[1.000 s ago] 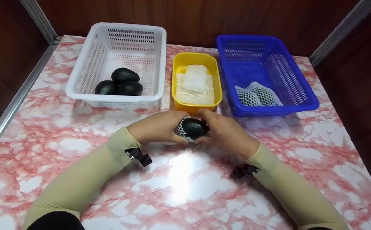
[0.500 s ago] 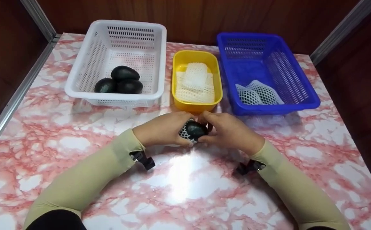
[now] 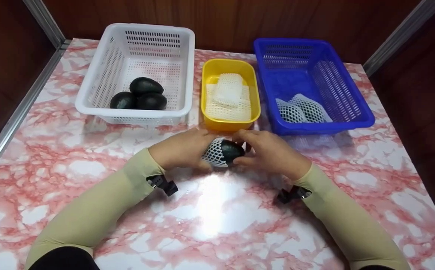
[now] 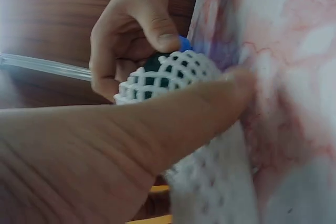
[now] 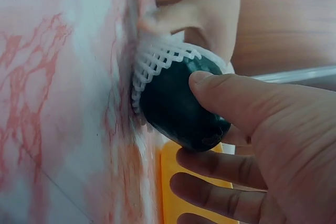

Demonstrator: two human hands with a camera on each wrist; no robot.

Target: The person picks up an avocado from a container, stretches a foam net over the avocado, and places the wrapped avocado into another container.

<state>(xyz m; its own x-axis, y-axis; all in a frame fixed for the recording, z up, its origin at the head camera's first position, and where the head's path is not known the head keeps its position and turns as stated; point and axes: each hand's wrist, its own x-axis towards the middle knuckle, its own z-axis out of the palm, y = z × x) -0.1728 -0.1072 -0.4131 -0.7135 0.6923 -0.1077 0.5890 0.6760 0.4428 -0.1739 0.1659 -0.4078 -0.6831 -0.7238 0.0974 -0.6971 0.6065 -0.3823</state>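
A dark avocado (image 3: pixel 233 150) lies between both hands just in front of the yellow tub, its left part inside a white foam net sleeve (image 3: pixel 215 152). My left hand (image 3: pixel 182 150) holds the sleeve at the covered end; in the left wrist view its thumb crosses over the netting (image 4: pixel 165 77). At the bare end, my right hand (image 3: pixel 270 154) grips the avocado. The right wrist view shows the thumb pressed on the dark skin (image 5: pixel 181 108) with the fingers around the far side. Part of the sleeve is hidden behind the left hand.
At the back left, a white basket (image 3: pixel 135 112) holds three bare avocados (image 3: pixel 146 86). The yellow tub (image 3: pixel 231 125) in the middle contains folded foam nets (image 3: pixel 228 90). A blue basket (image 3: pixel 318 128) at right holds netted dark fruits (image 3: pixel 309 109). Brown panels border the marbled table.
The foam net now covers more of the avocado than before. My left hand has drawn back to the left, uncovering more netting, while my right hand stays at the bare end.
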